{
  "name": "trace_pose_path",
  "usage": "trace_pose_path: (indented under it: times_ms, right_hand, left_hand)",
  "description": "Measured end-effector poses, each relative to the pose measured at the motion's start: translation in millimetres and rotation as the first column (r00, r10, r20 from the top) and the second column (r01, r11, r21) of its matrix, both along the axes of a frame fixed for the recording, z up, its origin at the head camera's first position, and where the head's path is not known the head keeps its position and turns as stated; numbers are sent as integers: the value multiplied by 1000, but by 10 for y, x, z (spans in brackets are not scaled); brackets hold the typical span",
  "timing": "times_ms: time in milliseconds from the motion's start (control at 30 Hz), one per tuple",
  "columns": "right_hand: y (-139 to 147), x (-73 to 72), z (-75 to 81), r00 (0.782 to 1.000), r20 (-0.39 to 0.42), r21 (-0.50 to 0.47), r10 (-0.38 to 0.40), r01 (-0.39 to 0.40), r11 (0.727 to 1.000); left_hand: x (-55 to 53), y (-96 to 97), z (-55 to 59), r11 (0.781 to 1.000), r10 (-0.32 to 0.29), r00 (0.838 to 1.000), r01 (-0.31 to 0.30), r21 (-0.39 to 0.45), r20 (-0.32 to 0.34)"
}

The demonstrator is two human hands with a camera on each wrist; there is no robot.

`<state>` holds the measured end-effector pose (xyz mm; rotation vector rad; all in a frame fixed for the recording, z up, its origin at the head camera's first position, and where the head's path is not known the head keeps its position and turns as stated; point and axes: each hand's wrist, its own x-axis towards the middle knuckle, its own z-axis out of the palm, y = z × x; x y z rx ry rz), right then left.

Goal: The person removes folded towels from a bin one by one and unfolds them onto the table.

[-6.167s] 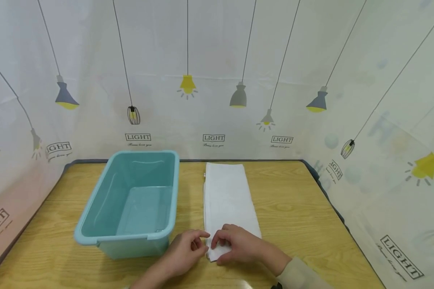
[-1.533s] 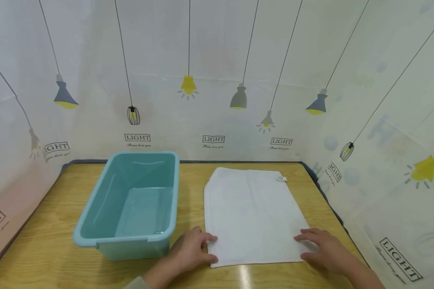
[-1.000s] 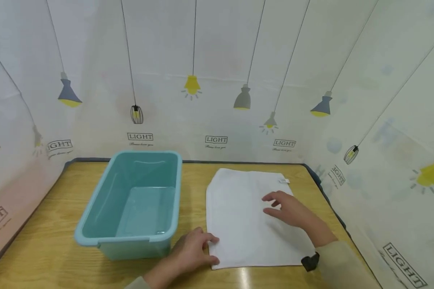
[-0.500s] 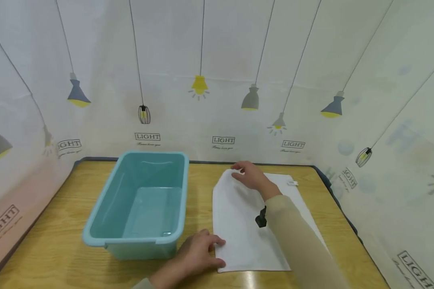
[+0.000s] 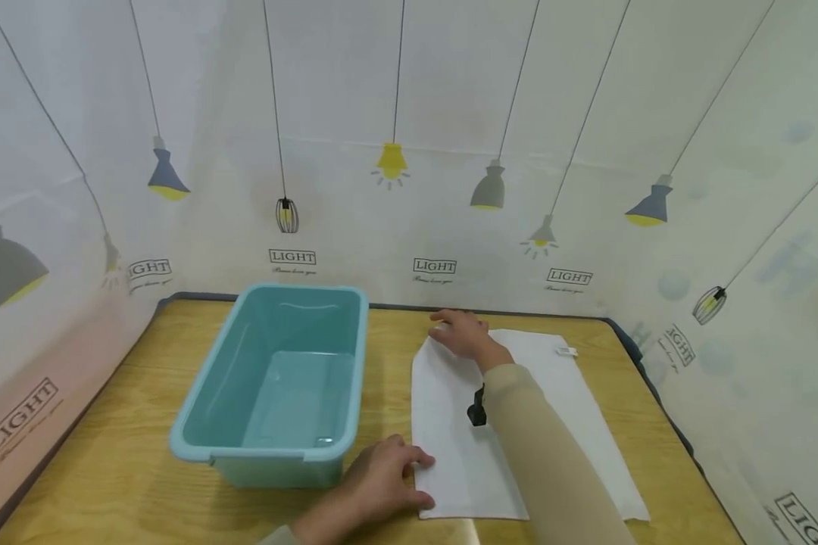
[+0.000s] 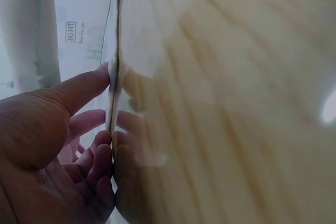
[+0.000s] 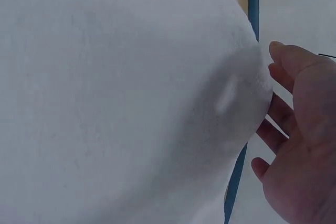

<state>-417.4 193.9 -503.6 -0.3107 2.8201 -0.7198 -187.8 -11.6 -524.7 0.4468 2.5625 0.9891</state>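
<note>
A white towel (image 5: pixel 453 454) lies spread flat on the wooden table, its far left corner tucked at a slant and a small tag (image 5: pixel 566 351) at the far right. My left hand (image 5: pixel 385 478) rests at the near left corner, thumb and index finger touching the edge; the left wrist view shows its other fingers loosely bent. Reaching across, my right hand (image 5: pixel 460 334) is at the far left edge. In the right wrist view, some fingertips of the right hand (image 7: pixel 302 114) go behind the towel's edge, with the thumb apart from it. My right forearm covers part of the towel.
A light blue plastic tub (image 5: pixel 279 454) with nothing in it stands left of the towel, close to my left hand. Behind the table (image 5: pixel 129 469) hangs a white curtain (image 5: pixel 341 98) printed with lamps. A black wrist device (image 5: pixel 477 409) sits at my right cuff.
The towel, a narrow folded strip at first, is now opened out wider. My right hand has moved from its near right corner to the far left edge. My left hand stays at the near left corner.
</note>
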Motion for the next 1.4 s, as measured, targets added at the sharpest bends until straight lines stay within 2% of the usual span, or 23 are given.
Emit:
trace_pose_path:
  times_ms: [233, 500, 633, 1000, 1300, 1400]
  right_hand:
    - [179, 63, 54, 1000, 2, -145, -30, 30, 989]
    - [250, 150, 54, 1000, 14, -132, 4, -2, 991]
    - [224, 126, 34, 1000, 2, -118, -6, 7, 993]
    - [31, 43, 40, 995, -99, -62, 0, -6, 998]
    - [-175, -7, -50, 996, -70, -143, -50, 39, 989]
    - [-205, -7, -70, 998, -53, -185, -45, 34, 982]
  left_hand:
    - [8, 29, -5, 1000, -2, 1000, 2, 8, -18]
    - [22, -15, -6, 1000, 13, 999, -13, 6, -30]
    - [21, -19, -4, 1000, 12, 999, -12, 9, -39]
    - [-4, 20, 29, 1000, 15, 999, -16, 7, 39]
    - [-9, 22, 15, 1000, 9, 999, -10, 8, 31]
    - [-16, 13, 9, 1000, 8, 1000, -9, 7, 30]
